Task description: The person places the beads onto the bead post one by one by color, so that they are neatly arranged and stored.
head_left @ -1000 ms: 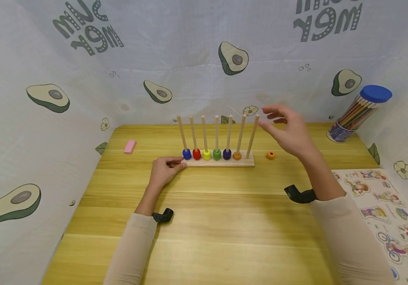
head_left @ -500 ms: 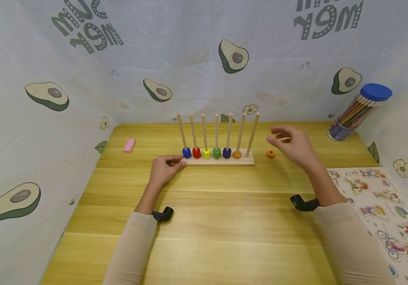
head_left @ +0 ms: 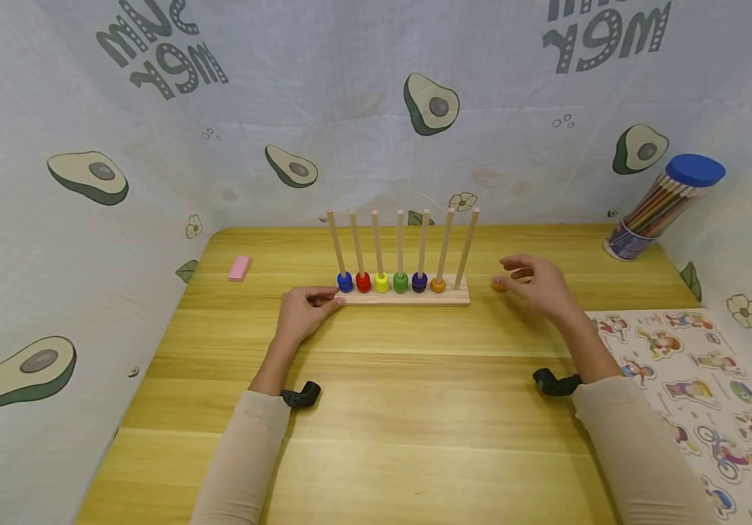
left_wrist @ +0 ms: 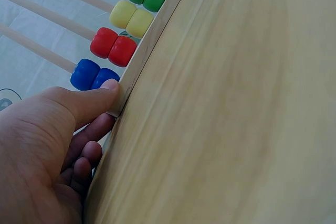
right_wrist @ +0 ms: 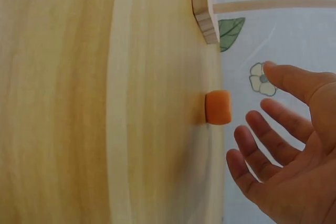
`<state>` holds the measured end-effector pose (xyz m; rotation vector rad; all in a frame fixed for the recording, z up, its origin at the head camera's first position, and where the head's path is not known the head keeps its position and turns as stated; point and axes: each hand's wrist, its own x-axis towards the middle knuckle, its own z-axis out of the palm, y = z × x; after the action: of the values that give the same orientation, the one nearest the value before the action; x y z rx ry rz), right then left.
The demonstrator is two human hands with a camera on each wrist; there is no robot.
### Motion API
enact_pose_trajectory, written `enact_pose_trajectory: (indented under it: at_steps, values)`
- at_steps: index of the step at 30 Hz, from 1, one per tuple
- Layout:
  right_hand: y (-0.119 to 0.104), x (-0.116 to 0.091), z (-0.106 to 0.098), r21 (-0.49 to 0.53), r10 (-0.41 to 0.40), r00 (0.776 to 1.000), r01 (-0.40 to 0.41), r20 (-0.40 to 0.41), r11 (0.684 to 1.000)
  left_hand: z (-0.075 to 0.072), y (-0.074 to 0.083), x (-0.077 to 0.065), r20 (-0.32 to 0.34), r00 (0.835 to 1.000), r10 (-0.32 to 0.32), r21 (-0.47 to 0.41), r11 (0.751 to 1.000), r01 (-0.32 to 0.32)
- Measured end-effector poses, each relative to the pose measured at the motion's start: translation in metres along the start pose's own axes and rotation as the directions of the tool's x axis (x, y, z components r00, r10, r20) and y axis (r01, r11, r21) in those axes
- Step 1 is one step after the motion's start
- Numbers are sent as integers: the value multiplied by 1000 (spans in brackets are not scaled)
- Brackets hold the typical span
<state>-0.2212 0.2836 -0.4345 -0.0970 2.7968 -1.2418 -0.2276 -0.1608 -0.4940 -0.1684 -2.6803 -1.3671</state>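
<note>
A wooden peg stand [head_left: 403,299] has a row of upright pegs, the rightmost one bare. Blue, red, yellow [left_wrist: 131,18], green and dark blue beads sit in pairs at the peg bases, then a single orange bead [head_left: 437,286]. My left hand [head_left: 300,315] pinches the stand's left end, thumb on its front face. To the right of the stand, a loose orange bead [right_wrist: 218,107] lies on the table. Over it hovers my right hand [head_left: 539,286], fingers spread and apart from the bead in the right wrist view. The thumb partly covers that bead in the head view.
A pink eraser-like block [head_left: 240,268] lies at the table's left. A tub of pencils with a blue lid [head_left: 638,211] stands at the back right. Sticker sheets [head_left: 691,394] lie along the right edge. Printed cloth [head_left: 362,109] hangs behind the wooden table [head_left: 415,415].
My right hand has come down from beside the rightmost peg to just over the loose orange bead. The left hand and the stand have stayed in place.
</note>
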Motion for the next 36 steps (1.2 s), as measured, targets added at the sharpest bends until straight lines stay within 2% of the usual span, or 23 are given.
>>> enact_pose_trajectory:
  at_steps: [7, 19, 28, 36]
  values:
    - [6, 2, 3, 17, 28, 999, -28, 25, 999, 1, -2, 1, -1, 1000, -2, 8, 1000, 2]
    - [12, 5, 6, -30, 61, 998, -60, 34, 998, 1, 0, 1, 2, 1000, -14, 14, 1000, 14]
    - [15, 5, 10, -75, 44, 999, -43, 24, 996, 0, -1, 1, 8, 1000, -6, 9, 1000, 6]
    - [16, 7, 10, -101, 27, 999, -24, 20, 995, 1, -1, 1, 9, 1000, -27, 13, 1000, 27]
